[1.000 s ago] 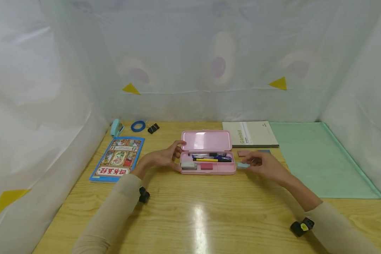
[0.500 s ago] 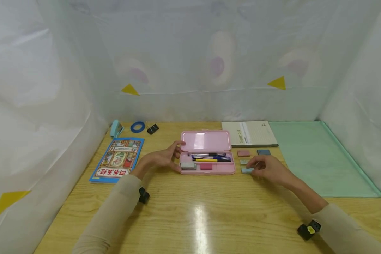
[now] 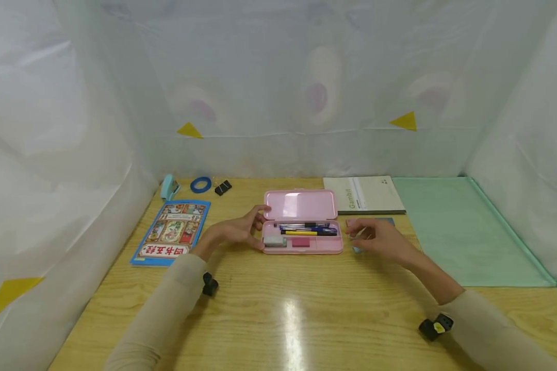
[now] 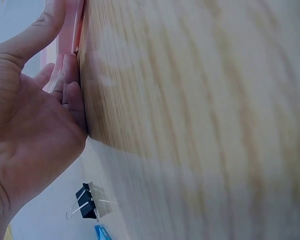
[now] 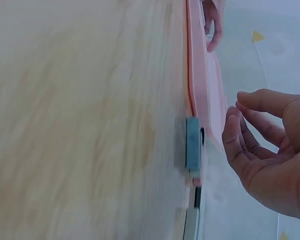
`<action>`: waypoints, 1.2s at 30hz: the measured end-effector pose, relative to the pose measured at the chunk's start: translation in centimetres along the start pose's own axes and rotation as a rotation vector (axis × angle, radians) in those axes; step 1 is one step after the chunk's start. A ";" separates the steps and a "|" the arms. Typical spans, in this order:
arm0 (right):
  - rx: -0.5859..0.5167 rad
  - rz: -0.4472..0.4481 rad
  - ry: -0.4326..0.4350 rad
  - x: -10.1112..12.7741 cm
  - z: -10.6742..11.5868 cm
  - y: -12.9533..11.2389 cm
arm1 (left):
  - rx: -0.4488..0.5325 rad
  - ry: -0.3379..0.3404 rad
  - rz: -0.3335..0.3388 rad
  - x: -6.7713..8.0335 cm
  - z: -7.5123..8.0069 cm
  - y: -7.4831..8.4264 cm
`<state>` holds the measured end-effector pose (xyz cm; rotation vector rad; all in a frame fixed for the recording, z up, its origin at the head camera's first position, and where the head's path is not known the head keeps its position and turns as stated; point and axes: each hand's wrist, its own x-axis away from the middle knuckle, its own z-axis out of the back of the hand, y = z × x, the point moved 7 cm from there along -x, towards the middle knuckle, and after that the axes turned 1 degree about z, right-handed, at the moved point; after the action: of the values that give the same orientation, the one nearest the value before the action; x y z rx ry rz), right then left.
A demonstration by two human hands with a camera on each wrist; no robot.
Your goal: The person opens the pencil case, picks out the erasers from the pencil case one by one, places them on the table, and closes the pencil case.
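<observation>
The left hand [image 3: 234, 232] is gripping the left end of the open pink pencil case [image 3: 301, 224], thumb on the lid's edge and fingers [image 4: 70, 82] curled against the tray's side. The case is lying mid-surface [image 3: 278, 309], holding pens and two erasers. The right hand [image 3: 379, 238] is hovering just right of the case with loosely bent fingers [image 5: 235, 135] gripping nothing, directly above a light blue eraser [image 5: 192, 143] that is lying flat on the wood. A pink eraser [image 3: 351, 222] and a dark blue eraser [image 3: 388, 220] are peeking out beyond the hand.
</observation>
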<state>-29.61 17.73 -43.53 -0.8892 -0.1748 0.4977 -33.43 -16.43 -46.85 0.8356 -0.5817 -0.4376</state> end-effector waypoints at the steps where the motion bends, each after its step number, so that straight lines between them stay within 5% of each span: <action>1: -0.013 0.007 -0.014 -0.3 -0.4 -0.3 | 0.001 0.000 0.000 0.0 0.0 0.0; 10: 0.029 0.133 -0.127 -2.6 -4.5 -3.8 | 0.005 0.001 -0.001 -0.1 0.0 -0.3; 19: 0.070 0.110 -0.211 -3.8 -7.5 -5.5 | 0.005 0.003 0.001 0.0 0.0 -0.1; 36: 0.096 0.154 -0.162 -4.4 -7.7 -6.2 | 0.008 0.005 0.013 0.0 0.0 -0.1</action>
<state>-28.68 6.94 -43.20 -0.7718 -0.2295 0.7167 -33.41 -16.48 -46.94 0.8400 -0.5839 -0.4212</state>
